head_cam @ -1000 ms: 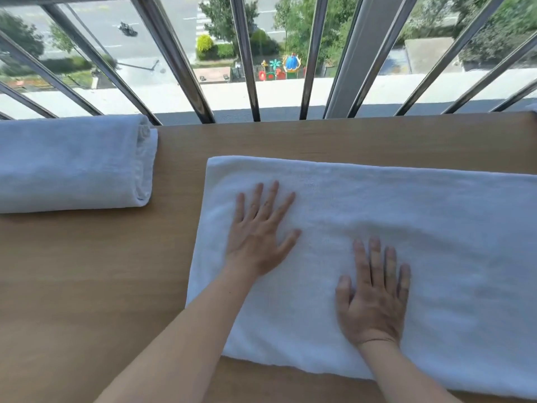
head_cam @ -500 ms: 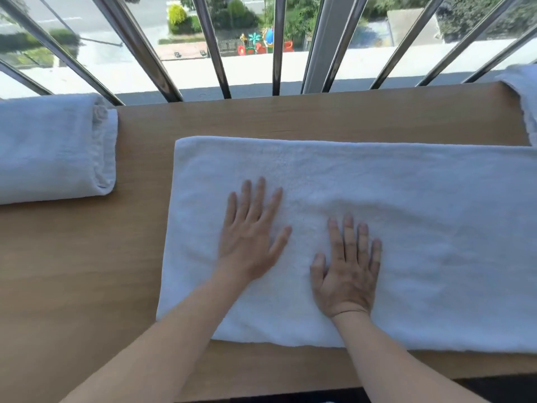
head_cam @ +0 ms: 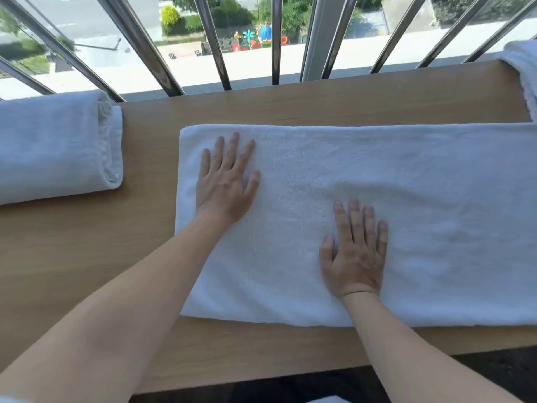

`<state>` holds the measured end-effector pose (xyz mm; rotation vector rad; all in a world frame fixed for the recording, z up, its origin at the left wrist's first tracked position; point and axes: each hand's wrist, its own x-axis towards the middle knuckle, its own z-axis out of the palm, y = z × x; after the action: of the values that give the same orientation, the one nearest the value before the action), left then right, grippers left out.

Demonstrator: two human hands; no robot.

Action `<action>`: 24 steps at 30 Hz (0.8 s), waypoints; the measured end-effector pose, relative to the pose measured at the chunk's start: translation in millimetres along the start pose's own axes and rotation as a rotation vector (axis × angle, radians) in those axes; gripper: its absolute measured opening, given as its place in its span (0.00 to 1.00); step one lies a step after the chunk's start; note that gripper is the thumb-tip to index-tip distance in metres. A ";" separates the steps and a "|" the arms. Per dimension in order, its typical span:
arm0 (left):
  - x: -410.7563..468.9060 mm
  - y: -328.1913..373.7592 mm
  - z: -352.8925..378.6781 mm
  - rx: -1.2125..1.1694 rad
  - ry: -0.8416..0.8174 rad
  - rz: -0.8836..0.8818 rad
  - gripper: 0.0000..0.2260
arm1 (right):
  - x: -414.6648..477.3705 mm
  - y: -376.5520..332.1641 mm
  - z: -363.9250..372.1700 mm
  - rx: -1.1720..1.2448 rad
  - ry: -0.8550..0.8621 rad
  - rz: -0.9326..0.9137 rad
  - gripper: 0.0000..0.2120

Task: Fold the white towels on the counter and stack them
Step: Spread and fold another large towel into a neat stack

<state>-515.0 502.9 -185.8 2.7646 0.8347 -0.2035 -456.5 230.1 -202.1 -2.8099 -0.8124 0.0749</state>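
Your left hand [head_cam: 225,184] lies flat, fingers straight and spread, near the left end of the white towel [head_cam: 421,216] laid lengthwise across the wooden counter [head_cam: 72,257]. Your right hand [head_cam: 356,251] presses flat, fingers straight, nearer the front edge. 1 folded towel [head_cam: 55,146] sits at far left, another towel [head_cam: 523,71] at far right.

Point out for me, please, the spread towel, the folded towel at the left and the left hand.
spread towel [head_cam: 436,199], head view, bare cloth on its right half.
folded towel [head_cam: 52,146], head view, middle of its top face.
left hand [head_cam: 223,187], head view, back of the hand.
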 end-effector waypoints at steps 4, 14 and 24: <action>-40.4 23.9 12.6 -0.077 -0.007 -0.017 0.30 | 0.0 -1.2 -0.9 0.002 0.000 0.005 0.31; -172.2 -10.6 41.3 0.025 -0.024 0.058 0.30 | -2.6 -1.3 -2.6 0.012 -0.016 0.015 0.30; -116.1 70.8 45.2 -0.055 0.008 0.083 0.32 | -2.3 -2.0 -12.5 0.089 -0.079 -0.006 0.28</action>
<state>-574.2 372.5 -191.9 2.7437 0.7143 -0.1522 -458.1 228.1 -189.5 -2.7362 -0.8145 0.2170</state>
